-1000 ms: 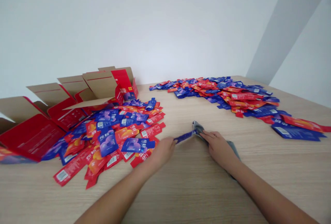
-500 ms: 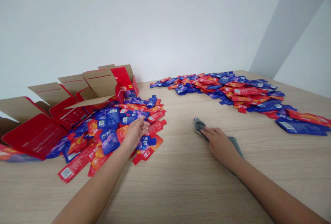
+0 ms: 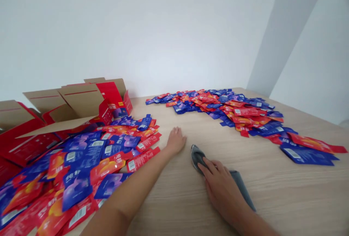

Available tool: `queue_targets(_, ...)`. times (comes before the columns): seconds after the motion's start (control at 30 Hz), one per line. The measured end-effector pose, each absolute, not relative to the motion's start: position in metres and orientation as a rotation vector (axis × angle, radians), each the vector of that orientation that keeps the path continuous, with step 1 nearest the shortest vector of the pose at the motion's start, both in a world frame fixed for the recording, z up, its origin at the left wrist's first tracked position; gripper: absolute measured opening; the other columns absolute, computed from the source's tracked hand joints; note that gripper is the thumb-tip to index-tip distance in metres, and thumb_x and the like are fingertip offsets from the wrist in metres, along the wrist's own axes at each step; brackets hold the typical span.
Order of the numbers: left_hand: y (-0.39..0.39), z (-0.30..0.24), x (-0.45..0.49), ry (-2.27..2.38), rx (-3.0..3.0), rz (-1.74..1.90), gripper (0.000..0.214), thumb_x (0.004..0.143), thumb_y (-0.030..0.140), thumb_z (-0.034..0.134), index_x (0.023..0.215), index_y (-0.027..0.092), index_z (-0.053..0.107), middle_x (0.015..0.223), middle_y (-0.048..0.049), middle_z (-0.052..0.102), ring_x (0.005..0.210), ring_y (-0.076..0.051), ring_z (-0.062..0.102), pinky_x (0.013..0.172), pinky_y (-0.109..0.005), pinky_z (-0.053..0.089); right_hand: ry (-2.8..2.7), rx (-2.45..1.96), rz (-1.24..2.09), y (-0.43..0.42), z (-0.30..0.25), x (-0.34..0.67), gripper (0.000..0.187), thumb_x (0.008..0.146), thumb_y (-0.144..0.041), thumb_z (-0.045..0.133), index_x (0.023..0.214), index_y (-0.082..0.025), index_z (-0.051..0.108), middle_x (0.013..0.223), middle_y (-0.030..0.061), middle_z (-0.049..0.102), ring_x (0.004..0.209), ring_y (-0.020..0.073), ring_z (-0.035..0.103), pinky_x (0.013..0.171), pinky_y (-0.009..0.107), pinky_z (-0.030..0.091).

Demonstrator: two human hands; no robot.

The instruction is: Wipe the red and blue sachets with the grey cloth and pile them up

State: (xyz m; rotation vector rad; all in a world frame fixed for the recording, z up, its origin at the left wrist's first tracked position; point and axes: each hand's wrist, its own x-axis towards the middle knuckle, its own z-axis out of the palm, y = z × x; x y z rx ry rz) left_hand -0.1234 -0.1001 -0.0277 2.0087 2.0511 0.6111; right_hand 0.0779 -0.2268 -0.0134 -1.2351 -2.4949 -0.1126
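My left hand point(image 3: 176, 140) rests on the wooden table point(image 3: 174, 196), just right of a heap of sachets point(image 3: 84, 152). Its fingers lie out flat, and nothing shows in it. Closer to me, my right hand point(image 3: 219, 179) presses down on a grey cloth point(image 3: 241, 188) with its fingers over one bunched end. The rest of that cloth trails out beneath the wrist. Red and blue flat sachets make up the left heap, several with white barcode labels facing up.
Red cardboard boxes point(image 3: 116, 98) with raised brown flaps stand behind the left heap. A second pile of red and blue sachets point(image 3: 212, 101) curves along the back and right of the table. A white wall point(image 3: 174, 28) rises behind.
My left hand has moved right, off the sachets and onto the bare tabletop. My right hand and the cloth are nearer to me in view. The view itself has shifted.
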Motion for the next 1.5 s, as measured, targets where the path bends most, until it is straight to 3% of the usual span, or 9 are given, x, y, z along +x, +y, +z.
queue_targets(0.13, -0.043, -0.033, -0.122, 2.319, 2.086, 0.473, 0.057, 0.088, 0.035, 0.037, 0.134, 0.001, 0.032, 0.142, -0.0223, 0.03, 0.134, -0.031, 0.022, 0.107, -0.041, 0.02, -2.483, -1.244, -0.119, -0.226, -0.019, 0.078, 0.046, 0.076, -0.01, 0.044, 0.118, -0.021, 0.058, 0.124, 0.0084, 0.057, 0.101, 0.0266, 0.05, 0.081, 0.041, 0.044)
queue_targets(0.3, 0.021, -0.03, -0.135, 2.409, 2.076, 0.562, 0.064, 0.086, 0.032, 0.04, 0.139, 0.002, 0.019, 0.146, -0.0215, 0.02, 0.134, -0.032, 0.019, 0.107, -0.042, 0.02, -2.49, -1.163, -0.204, -0.217, -0.037, 0.082, 0.045, 0.075, -0.017, 0.05, 0.119, -0.024, 0.056, 0.123, 0.0081, 0.057, 0.099, 0.0272, 0.053, 0.075, 0.039, 0.045)
queue_targets(0.4, 0.049, -0.03, -0.145, 2.413, 2.073, 0.591, 0.064, 0.086, 0.035, 0.043, 0.139, 0.006, 0.023, 0.146, -0.0201, 0.021, 0.134, -0.032, 0.022, 0.106, -0.043, 0.022, -2.487, -1.113, -0.292, -0.209, -0.055, 0.083, 0.042, 0.076, -0.022, 0.053, 0.118, -0.029, 0.056, 0.12, 0.0061, 0.06, 0.095, 0.0263, 0.056, 0.07, 0.036, 0.046)
queue_targets(0.57, 0.077, -0.03, -0.158, 2.293, 2.103, 0.609, 0.058, 0.087, 0.037, 0.044, 0.132, 0.002, 0.035, 0.141, -0.0255, 0.03, 0.127, -0.032, 0.035, 0.102, -0.042, 0.03, -2.456, -1.118, -0.424, -0.203, -0.08, 0.082, 0.042, 0.08, -0.025, 0.053, 0.121, -0.035, 0.052, 0.12, 0.0026, 0.06, 0.092, 0.0254, 0.059, 0.066, 0.034, 0.048)
queue_targets(0.7, 0.078, -0.028, -0.16, 2.114, 2.213, 0.614, 0.047, 0.087, 0.03, 0.046, 0.129, 0.009, 0.042, 0.137, -0.0164, 0.041, 0.125, -0.023, 0.04, 0.103, -0.032, 0.03, -2.457, -1.135, -0.384, -0.203, -0.08, 0.082, 0.04, 0.082, -0.024, 0.052, 0.12, -0.035, 0.052, 0.12, 0.0029, 0.06, 0.093, 0.0251, 0.059, 0.067, 0.034, 0.048)
queue_targets(1.0, 0.009, -0.026, -0.144, 1.832, 2.386, 0.621, 0.041, 0.084, 0.025, 0.049, 0.124, 0.017, 0.049, 0.129, -0.0084, 0.052, 0.121, -0.019, 0.045, 0.103, -0.032, 0.033, -2.488, -1.224, -0.046, -0.213, -0.035, 0.077, 0.049, 0.072, -0.011, 0.051, 0.119, -0.026, 0.056, 0.125, 0.0067, 0.056, 0.102, 0.0268, 0.053, 0.079, 0.039, 0.046)
queue_targets(1.17, -0.047, -0.02, -0.132, 1.776, 2.475, 0.645, 0.038, 0.081, 0.014, 0.048, 0.119, 0.016, 0.052, 0.126, -0.0072, 0.054, 0.12, -0.018, 0.044, 0.105, -0.037, 0.03, -2.343, -1.176, 0.242, -0.215, -0.021, 0.078, 0.057, 0.068, 0.004, 0.036, 0.113, -0.02, 0.061, 0.117, 0.0077, 0.06, 0.104, 0.0206, 0.053, 0.09, 0.037, 0.044)
queue_targets(1.37, -0.129, -0.007, -0.114, 1.767, 2.614, 0.723, 0.037, 0.081, 0.009, 0.045, 0.116, 0.017, 0.054, 0.117, -0.0093, 0.053, 0.114, -0.02, 0.044, 0.098, -0.039, 0.036, -1.79, -1.125, 0.385, -0.202, -0.012, 0.095, 0.037, 0.084, -0.014, 0.034, 0.111, -0.022, 0.058, 0.109, 0.0085, 0.062, 0.102, 0.0213, 0.054, 0.09, 0.043, 0.044)
queue_targets(1.5, -0.202, -0.004, -0.108, 1.627, 2.641, 0.578, 0.047, 0.077, 0.005, 0.046, 0.122, 0.018, 0.048, 0.111, -0.0067, 0.054, 0.104, -0.017, 0.049, 0.089, -0.031, 0.044, -1.786, -1.014, 0.395, -0.213, -0.002, 0.092, 0.035, 0.086, -0.018, 0.036, 0.114, -0.023, 0.057, 0.113, 0.0085, 0.059, 0.107, 0.0212, 0.051, 0.095, 0.044, 0.04)
